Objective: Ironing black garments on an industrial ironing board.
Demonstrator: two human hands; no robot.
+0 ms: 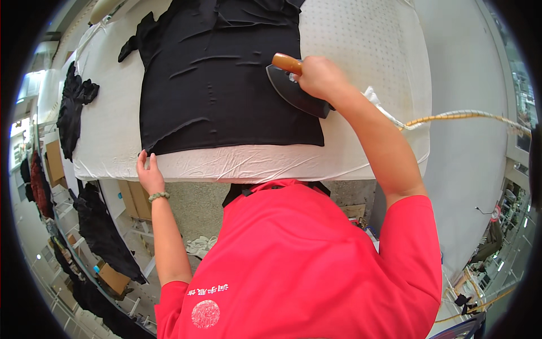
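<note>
From my remote view, the black garment (226,107) lies spread on the white padded table (367,39), creases crossing its upper part. The dark iron (291,91) is at its right edge, the right hand (322,78) wrapped around the handle. The left hand (150,175) touches the near-left corner; I can't tell if it pinches. I'd call this pressing; next wants that corner steady while the iron glides toward the creases.
</note>
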